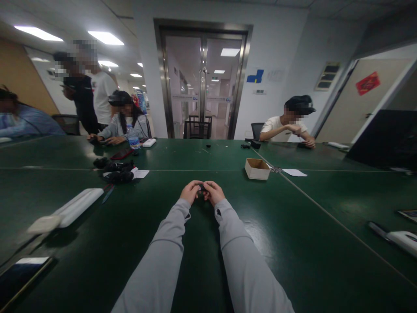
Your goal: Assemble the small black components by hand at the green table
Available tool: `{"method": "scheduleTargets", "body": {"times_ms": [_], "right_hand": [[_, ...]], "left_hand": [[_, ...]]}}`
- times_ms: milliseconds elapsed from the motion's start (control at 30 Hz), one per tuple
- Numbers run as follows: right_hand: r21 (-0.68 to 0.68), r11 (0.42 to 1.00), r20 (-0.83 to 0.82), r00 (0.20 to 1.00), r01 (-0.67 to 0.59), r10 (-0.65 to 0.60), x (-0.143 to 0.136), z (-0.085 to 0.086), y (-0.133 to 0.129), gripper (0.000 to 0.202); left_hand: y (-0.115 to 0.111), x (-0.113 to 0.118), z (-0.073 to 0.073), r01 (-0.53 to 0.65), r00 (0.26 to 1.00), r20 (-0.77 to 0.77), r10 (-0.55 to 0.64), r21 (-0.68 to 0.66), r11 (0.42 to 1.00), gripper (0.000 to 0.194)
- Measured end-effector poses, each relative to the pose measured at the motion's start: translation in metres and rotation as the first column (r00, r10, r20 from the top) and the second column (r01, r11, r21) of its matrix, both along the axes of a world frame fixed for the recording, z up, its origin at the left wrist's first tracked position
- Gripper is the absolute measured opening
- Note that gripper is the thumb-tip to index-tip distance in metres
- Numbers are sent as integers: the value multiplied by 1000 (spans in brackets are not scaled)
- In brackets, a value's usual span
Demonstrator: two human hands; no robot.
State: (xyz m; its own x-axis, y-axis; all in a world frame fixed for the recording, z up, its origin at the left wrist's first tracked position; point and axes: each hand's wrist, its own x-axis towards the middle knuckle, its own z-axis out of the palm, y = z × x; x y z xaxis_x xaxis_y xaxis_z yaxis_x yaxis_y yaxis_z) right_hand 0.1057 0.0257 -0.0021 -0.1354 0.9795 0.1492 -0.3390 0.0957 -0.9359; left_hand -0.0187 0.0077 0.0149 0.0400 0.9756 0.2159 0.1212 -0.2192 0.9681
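Dark piece (pixel 202 188), mid-frame over the worktop (pixel 293 243), too small to identify. Best handled with light fingertip pressure, one hand steadying while the other works, fingers off the line of sight. Left hand (pixel 189 192): grip pinched on piece, forearm stretched up from lower edge, slanting inward. Right hand (pixel 214 192): grip closed on its other side, forearm slanting inward too.

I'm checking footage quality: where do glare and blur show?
Head view: ceiling lights blown white; head view: glare on green table beside the right sleeve; head view: small dark item between left hand and right hand too blurred to identify.
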Motion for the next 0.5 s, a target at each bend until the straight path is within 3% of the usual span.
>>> {"method": "scheduleTargets", "body": {"times_ms": [500], "right_hand": [[-7, 1000, -12, 1000, 12, -12, 0, 1, -2, 37]], "left_hand": [[-2, -1, 2, 13, 999, 31, -13, 12, 1000, 27]]}}
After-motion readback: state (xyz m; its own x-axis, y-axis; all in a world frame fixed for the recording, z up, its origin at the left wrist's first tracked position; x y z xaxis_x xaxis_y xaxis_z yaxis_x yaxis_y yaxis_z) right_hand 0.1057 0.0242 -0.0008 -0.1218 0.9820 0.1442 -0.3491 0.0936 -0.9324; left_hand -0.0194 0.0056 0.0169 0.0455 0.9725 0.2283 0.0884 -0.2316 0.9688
